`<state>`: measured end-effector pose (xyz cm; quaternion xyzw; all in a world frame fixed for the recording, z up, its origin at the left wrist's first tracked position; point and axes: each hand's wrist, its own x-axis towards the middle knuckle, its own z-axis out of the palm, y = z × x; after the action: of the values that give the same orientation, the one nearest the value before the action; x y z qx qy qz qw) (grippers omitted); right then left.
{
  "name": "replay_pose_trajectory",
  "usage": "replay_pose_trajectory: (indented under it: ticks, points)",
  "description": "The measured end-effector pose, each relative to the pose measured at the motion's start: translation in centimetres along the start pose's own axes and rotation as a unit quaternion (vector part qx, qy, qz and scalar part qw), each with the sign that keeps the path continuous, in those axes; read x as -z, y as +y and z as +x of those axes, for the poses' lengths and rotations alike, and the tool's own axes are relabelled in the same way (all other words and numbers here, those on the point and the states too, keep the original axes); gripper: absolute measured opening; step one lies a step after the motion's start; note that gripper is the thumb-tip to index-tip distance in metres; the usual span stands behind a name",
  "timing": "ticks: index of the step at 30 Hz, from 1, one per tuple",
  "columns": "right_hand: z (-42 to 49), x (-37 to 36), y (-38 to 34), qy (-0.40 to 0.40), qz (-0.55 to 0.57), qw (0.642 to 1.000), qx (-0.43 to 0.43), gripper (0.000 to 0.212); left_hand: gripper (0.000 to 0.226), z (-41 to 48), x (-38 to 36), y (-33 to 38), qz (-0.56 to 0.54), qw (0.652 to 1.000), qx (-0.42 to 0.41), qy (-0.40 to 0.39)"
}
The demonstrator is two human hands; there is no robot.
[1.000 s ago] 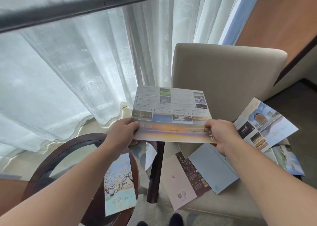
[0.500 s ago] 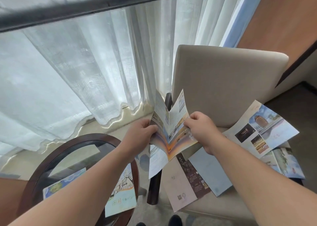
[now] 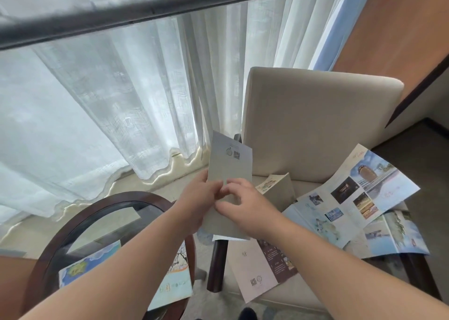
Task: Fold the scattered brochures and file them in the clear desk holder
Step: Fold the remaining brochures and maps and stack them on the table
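A folded grey brochure (image 3: pixel 229 164) with a small QR code near its top stands upright in front of me, held in the air. My left hand (image 3: pixel 198 203) grips its left edge. My right hand (image 3: pixel 245 205) pinches its lower middle from the front. Unfolded brochures lie scattered on the beige chair seat: a large blue one with photos (image 3: pixel 359 193), a white and brown one (image 3: pixel 264 268), and a blue one at the far right (image 3: pixel 393 237). Two more brochures (image 3: pixel 80 268) (image 3: pixel 175 288) lie on the round glass table. No clear desk holder is in view.
The beige chair (image 3: pixel 315 125) stands ahead on the right, its dark leg (image 3: pixel 217 266) near the table. The round glass table with a dark wood rim (image 3: pixel 60 234) is at lower left. White curtains (image 3: pixel 97 113) hang behind. A wooden wall panel (image 3: pixel 401 23) rises at the right.
The brochure went from spread flat between my hands to half-folded, then to fully folded and upright. My hands came together at its lower part.
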<state>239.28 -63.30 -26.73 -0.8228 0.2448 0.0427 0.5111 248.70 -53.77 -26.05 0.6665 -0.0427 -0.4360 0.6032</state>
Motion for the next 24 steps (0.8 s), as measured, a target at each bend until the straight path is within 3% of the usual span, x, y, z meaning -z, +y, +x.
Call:
replay_pose_trajectory:
  ticks: [2,4,6,8,10,14,16,18,21,24]
  points:
    - [-0.1,0.7,0.5,0.098,0.022,0.995,-0.013,0.029,0.028,0.0,0.7,-0.1,-0.017,1.0,-0.003,0.0]
    - [-0.2,2.0,1.0,0.171,0.111,0.975,-0.083,0.053,0.029,-0.2,1.4,-0.1,-0.058,0.998,-0.011,-0.018]
    - [-0.2,2.9,1.5,0.126,0.292,0.937,-0.142,0.067,0.03,-0.5,2.0,0.2,-0.108,0.993,-0.013,-0.052]
    - [-0.2,3.2,1.8,0.049,0.421,0.891,-0.163,0.049,0.031,-0.8,2.2,0.4,-0.128,0.989,-0.01,-0.077]
    - [0.1,3.2,1.8,0.024,0.468,0.871,-0.149,0.023,0.031,-0.9,2.0,0.5,-0.115,0.99,-0.007,-0.076]
    - [0.5,2.9,1.4,0.054,0.474,0.872,-0.112,0.019,0.024,-1.1,1.2,0.6,0.033,0.996,-0.06,0.05]
    - [0.6,3.2,1.3,0.052,0.473,0.875,-0.091,0.021,0.034,-1.0,1.3,0.6,0.081,0.989,-0.081,0.098]
    - [0.6,3.3,1.3,0.034,0.479,0.874,-0.073,0.023,0.051,-1.1,1.5,0.7,0.028,0.996,-0.041,0.068]
    - [0.4,3.0,0.9,0.022,0.447,0.892,-0.069,0.024,0.036,-1.2,1.4,0.9,-0.036,0.999,-0.011,0.006]
    - [0.5,2.6,0.8,0.101,0.339,0.932,-0.075,0.028,0.031,-1.2,1.4,0.7,-0.036,0.998,-0.033,0.027]
